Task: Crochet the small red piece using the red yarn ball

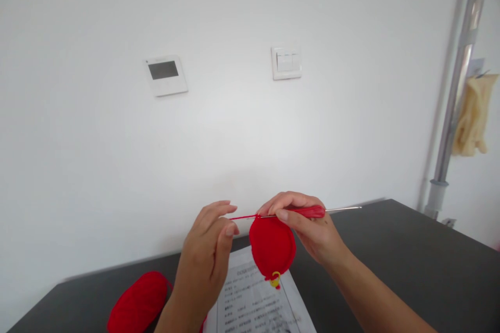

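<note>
My right hand (pixel 299 216) is closed on a crochet hook (pixel 312 212) with a red handle and a thin metal shaft at each end. From that hand's fingertips hangs a flat, rounded red crochet piece (pixel 273 244), its top edge at the hook. A yellow stitch marker (pixel 275 279) is clipped to the piece's lower edge. A taut strand of red yarn (pixel 244 217) runs from the top of the piece to my left hand (pixel 209 250). The left fingers are curled around this strand, with thumb and forefinger a little apart.
A red ball of yarn (pixel 138 302) lies on the dark table (pixel 390 265) at the left. Under the hands is a printed sheet (pixel 250 302). The white wall behind carries a thermostat panel (pixel 166 75) and a light switch (pixel 287 63). Yellow gloves (pixel 474 114) hang beyond a metal pipe (pixel 455 99).
</note>
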The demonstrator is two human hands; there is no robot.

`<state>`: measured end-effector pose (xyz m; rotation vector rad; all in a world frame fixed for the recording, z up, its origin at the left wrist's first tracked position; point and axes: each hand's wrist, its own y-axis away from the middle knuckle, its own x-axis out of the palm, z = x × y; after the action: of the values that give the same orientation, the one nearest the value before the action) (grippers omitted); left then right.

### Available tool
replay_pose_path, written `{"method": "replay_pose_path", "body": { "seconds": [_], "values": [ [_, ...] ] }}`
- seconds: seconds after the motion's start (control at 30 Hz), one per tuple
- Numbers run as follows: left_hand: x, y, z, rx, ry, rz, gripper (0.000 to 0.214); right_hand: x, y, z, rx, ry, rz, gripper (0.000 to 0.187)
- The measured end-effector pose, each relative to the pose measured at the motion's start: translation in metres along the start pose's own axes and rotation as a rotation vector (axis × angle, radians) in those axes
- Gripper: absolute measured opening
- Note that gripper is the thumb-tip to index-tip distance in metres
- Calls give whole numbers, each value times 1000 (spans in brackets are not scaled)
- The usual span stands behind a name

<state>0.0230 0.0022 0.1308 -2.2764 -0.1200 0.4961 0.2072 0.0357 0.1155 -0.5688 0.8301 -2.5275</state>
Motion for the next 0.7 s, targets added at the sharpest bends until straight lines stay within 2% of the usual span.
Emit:
{"method": "replay_pose_path", "body": {
  "seconds": [0.07,0.17,0.23,0.3,0.37,0.47,0.7],
  "values": [
    [1,0,3,-38,-14,51,23,3,0,1,-13,14,1,7],
    [3,0,4,-227,146,-15,38,8,1,5,-44,77,4,9],
    [3,-1,3,-369,289,11,39,12,2,6,-78,123,4,10],
    [3,-1,0,-486,444,87,36,14,4,6,-125,182,-5,10],
    [4,-1,-3,-584,553,49,35,15,5,5,-173,246,-16,11],
    [6,0,-7,-637,614,3,38,16,7,2,-237,323,-7,13],
    [9,0,-15,-638,642,-29,36,18,7,2,-351,417,-1,15]
  ]
}}
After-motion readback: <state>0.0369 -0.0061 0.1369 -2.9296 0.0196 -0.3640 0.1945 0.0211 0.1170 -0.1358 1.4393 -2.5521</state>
